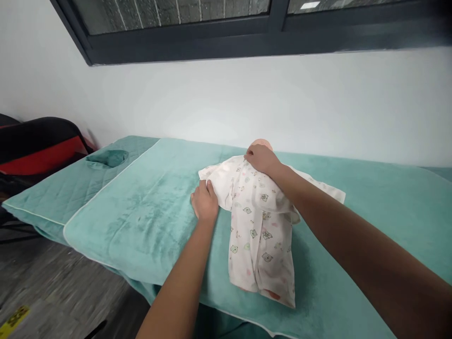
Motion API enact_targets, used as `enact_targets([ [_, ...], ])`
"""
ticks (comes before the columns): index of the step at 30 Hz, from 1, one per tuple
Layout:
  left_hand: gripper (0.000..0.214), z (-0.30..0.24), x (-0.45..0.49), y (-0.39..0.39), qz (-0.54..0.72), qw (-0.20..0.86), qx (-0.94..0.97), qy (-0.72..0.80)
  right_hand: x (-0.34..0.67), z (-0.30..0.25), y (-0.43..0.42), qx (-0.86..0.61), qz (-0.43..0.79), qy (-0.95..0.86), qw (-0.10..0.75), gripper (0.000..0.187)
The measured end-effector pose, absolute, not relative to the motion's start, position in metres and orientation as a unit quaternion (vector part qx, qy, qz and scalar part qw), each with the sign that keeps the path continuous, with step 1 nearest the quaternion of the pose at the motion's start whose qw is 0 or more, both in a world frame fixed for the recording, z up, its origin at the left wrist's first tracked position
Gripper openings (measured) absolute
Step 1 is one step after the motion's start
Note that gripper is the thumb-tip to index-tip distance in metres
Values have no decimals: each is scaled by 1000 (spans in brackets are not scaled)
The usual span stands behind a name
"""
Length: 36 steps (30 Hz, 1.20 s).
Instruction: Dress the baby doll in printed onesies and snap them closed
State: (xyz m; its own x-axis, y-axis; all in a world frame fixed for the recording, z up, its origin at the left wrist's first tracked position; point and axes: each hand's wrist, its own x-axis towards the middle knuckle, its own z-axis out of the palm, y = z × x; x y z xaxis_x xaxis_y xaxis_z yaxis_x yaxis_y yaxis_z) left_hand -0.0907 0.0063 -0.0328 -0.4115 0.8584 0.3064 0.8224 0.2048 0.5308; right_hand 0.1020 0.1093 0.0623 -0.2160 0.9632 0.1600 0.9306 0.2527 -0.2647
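A white baby gown with small printed figures is spread over what looks like a baby doll. Only the top of the doll's rounded head shows beyond the collar; the gown covers its body. My left hand is closed at the end of the left sleeve, thumb up against the cloth; whatever lies inside the sleeve is hidden. Reaching across the gown, my right hand has its fingers bent in a pinch on the cloth at the neckline, right beside the head. The other sleeve stretches out to the right, partly behind my forearm.
Underneath is a bed with a teal plush cover, its far side along a white wall. A dark-framed window is above. A face-hole cushion lies at the left end, near a black and red chair.
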Motion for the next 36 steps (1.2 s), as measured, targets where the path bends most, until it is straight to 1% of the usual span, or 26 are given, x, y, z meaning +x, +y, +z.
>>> enact_targets([
  [3, 41, -34, -91, 6, 350, 48, 540, 764, 91, 67, 137, -617, 71, -781, 64, 26],
  [7, 43, -38, -93, 7, 364, 53, 540, 757, 88, 85, 152, -573, 85, -809, -102, 40],
  [8, 44, -39, -93, 8, 366, 53, 537, 758, 89, 89, 154, -560, 87, -814, -131, 41],
  [11, 44, -40, -94, 8, 379, 57, 533, 755, 95, 96, 156, -527, 120, -825, -164, 41],
  [14, 45, -40, -93, 7, 414, 66, 537, 732, 99, 90, 156, -517, 122, -835, -144, 36],
  [18, 43, -42, -89, 1, 484, 35, 589, 646, 94, 71, 154, -570, 55, -816, -75, 31],
  [20, 41, -43, -85, -3, 504, 6, 627, 594, 89, 62, 152, -608, 22, -793, -42, 32],
  [23, 38, -43, -80, -8, 502, -37, 685, 527, 83, 54, 148, -648, -11, -761, -9, 39],
  [26, 36, -43, -76, -11, 473, -87, 734, 479, 84, 48, 143, -655, -24, -755, 33, 38],
  [28, 35, -44, -75, -11, 439, -98, 763, 464, 88, 46, 139, -593, -18, -801, 79, 41],
  [30, 36, -44, -74, -10, 408, -72, 786, 459, 94, 44, 135, -476, 7, -871, 118, 58],
  [32, 37, -43, -73, -9, 400, -29, 797, 452, 99, 42, 131, -365, 37, -920, 138, 73],
  [33, 36, -42, -73, -9, 405, -9, 797, 448, 100, 41, 129, -327, 47, -933, 139, 74],
  [34, 35, -41, -72, -10, 412, 6, 795, 445, 101, 40, 127, -302, 53, -942, 138, 71],
  [36, 34, -39, -72, -11, 426, 27, 791, 439, 100, 38, 122, -285, 53, -947, 141, 56],
])
